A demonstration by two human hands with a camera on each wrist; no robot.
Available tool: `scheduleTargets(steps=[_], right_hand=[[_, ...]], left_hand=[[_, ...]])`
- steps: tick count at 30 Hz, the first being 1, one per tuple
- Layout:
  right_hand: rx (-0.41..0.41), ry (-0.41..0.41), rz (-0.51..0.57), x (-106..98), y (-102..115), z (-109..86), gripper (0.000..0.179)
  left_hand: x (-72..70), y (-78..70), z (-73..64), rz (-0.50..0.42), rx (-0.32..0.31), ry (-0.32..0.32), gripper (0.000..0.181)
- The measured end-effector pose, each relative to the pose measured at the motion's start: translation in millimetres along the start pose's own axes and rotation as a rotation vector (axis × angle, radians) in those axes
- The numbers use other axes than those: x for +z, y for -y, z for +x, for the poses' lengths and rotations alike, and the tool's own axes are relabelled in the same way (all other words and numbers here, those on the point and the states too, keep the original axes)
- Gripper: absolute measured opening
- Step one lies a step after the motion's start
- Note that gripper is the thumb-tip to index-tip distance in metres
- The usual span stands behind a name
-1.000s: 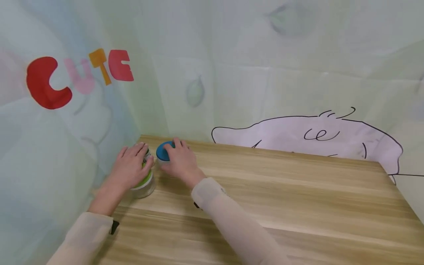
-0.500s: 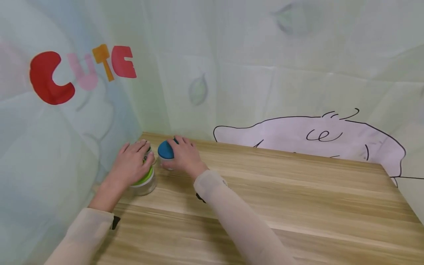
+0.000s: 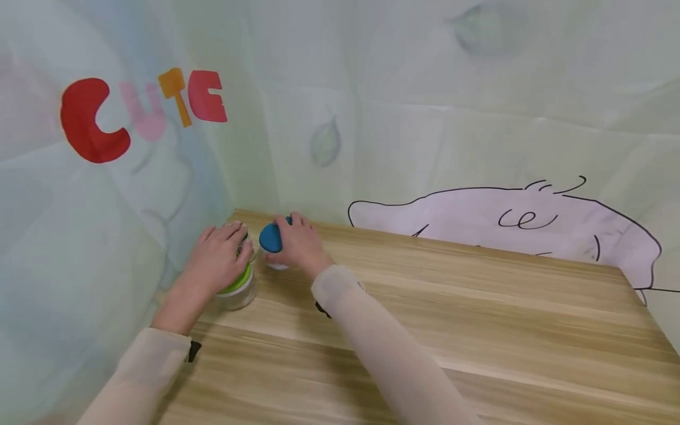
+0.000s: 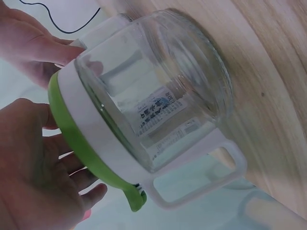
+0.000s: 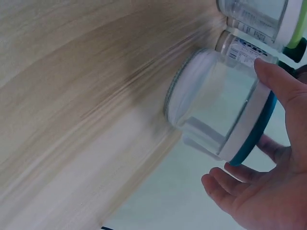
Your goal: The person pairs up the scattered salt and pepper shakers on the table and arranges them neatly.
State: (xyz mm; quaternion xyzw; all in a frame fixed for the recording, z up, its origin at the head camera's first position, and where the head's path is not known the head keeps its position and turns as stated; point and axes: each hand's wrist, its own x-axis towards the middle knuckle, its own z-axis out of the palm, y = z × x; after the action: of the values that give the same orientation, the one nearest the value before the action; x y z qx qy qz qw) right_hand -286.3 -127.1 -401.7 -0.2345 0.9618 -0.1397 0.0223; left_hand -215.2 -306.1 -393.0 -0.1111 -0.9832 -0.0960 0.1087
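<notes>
A person's two hands worked over glass jars at the back left corner of a wooden table [image 3: 451, 307]. The right hand [image 3: 301, 245] gripped a blue-lidded jar [image 5: 223, 105], its thumb against the white collar [image 5: 245, 115] on one side and a finger at the lid's edge on the other, while the remaining fingers hung a little apart and clear of the glass. The jar stood upright near the table's back edge

The left hand [image 3: 218, 260] rested over a green-lidded jar [image 4: 139, 100], nearer the viewer, its fingers relaxed and slightly spread beside the green lid [image 4: 79, 141]; how firmly they touched it could not be told. That jar stood upright too, its white handle [image 4: 205, 189] jutting from the side. A small labelled bottle [image 5: 247, 51] stood between the two larger jars, its print partly too blurred to read

Cream sleeves [image 3: 377, 330] covered both arms, with a black strap [image 3: 194, 351] showing at the left wrist. On the pale cloth at left, a red C [image 3: 79, 118], a pink U [image 3: 146, 127], an orange T [image 3: 177, 88] and a reddish E [image 3: 202, 97] spelled "CUTE"; a cartoon figure [image 3: 478, 212] outlined in black spread across the back cloth
</notes>
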Motion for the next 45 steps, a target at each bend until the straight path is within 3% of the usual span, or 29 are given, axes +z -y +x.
scheduleTargets(steps=[8,13,18,24,37,45], right_hand=[[0.026,-0.022,0.042,2,-10,6.3,0.096],[0.013,0.013,0.114,6,-7,6.3,0.103],[0.035,-0.021,0.154,9,-4,7.3,0.104],[0.036,-0.061,0.165,12,-5,7.7,0.106],[-0.008,-0.099,0.143,13,-9,7.3,0.103],[-0.018,-0.098,0.147,8,-11,2.6,0.102]], left_hand=[[-0.2,-6.0,9.7,-0.02,0.012,-0.016,0.049],[-1.7,-5.9,6.7,-0.005,0.002,0.003,0.048],[-2.6,-4.5,5.0,0.012,0.01,0.008,0.048],[2.1,-3.0,5.3,0.037,-0.004,0.0,0.048],[3.0,-2.9,5.7,-0.011,-0.034,-0.052,0.046],[1.4,-6.5,7.9,0.007,-0.05,-0.025,0.047]])
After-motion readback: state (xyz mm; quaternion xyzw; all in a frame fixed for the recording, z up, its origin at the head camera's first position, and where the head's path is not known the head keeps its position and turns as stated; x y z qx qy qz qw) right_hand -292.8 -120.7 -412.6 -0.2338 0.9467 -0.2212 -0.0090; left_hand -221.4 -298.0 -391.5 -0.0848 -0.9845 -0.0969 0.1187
